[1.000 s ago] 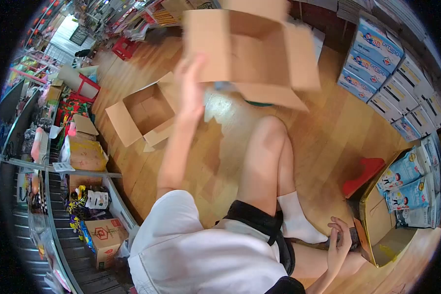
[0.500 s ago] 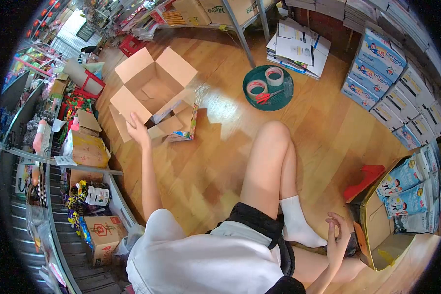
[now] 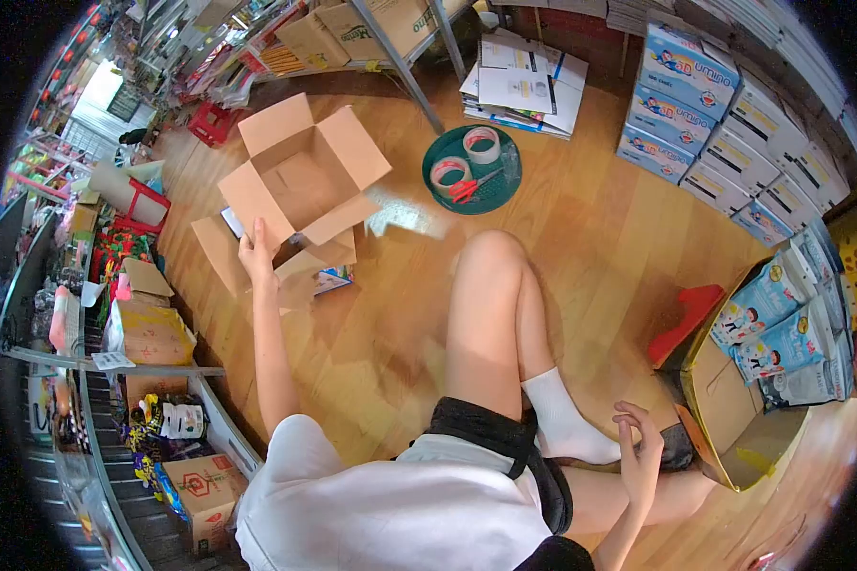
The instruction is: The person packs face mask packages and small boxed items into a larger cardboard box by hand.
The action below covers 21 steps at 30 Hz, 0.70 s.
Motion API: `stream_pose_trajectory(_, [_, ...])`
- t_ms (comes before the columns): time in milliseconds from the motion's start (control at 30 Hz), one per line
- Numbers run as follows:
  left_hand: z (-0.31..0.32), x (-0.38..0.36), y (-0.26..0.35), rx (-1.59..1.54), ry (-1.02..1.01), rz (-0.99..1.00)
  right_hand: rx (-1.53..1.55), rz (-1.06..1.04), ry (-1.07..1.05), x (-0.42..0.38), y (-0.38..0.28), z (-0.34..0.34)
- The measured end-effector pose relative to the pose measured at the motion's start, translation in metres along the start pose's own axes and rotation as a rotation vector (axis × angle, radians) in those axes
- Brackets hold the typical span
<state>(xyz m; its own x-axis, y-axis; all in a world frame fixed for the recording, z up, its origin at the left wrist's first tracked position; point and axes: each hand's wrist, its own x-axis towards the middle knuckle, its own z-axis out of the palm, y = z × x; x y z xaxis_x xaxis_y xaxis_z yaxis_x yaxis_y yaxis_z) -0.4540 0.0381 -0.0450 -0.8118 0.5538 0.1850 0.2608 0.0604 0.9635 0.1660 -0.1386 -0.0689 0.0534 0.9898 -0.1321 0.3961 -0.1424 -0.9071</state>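
My left hand (image 3: 259, 257) grips the near flap of an opened cardboard box (image 3: 269, 211), thumb on the flap's face. The box's flaps are spread and its visible inside is bare cardboard. Partly beneath it is a second open carton (image 3: 221, 255), with a colourful printed side showing at the right; most of that carton is hidden. My right hand (image 3: 641, 452) hovers by my bent leg, fingers loosely curved and apart, holding nothing. Nearest to it is a yellow-edged carton (image 3: 733, 419) holding several blue-and-white packets (image 3: 781, 333).
A green round tray (image 3: 488, 198) ahead carries two tape rolls (image 3: 482, 146) and red-handled scissors (image 3: 464, 191). Stacked blue boxes (image 3: 676, 119) stand at right, beyond a red object (image 3: 686, 324). Shelving with goods (image 3: 205, 485) lines the left. Flat printed cartons (image 3: 528, 86) lie at the back.
The view has turned right, shifting the surroundings leftward. My left hand has moved the held box rightward relative to the lower carton. My right hand keeps nearly the same pose.
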Motion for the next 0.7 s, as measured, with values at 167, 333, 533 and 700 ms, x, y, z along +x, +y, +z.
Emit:
stream_pose_trajectory(167, [0.032,0.023,0.012,-0.176,-0.053,0.036,-0.031,0.011,-0.041,0.005,-0.013,-0.001])
stream_pose_trajectory(333, [0.093,0.070,-0.027,-0.491,-0.042,-0.157,-0.064,0.021,-0.031,0.006,-0.017,0.001])
stream_pose_trajectory(533, [0.172,0.124,-0.106,-0.429,-0.166,-0.281,-0.048,-0.009,-0.035,0.005,-0.008,-0.003])
stream_pose_trajectory(700, [0.254,-0.012,0.009,0.122,0.250,0.778,0.002,0.032,-0.067,0.006,-0.003,-0.006])
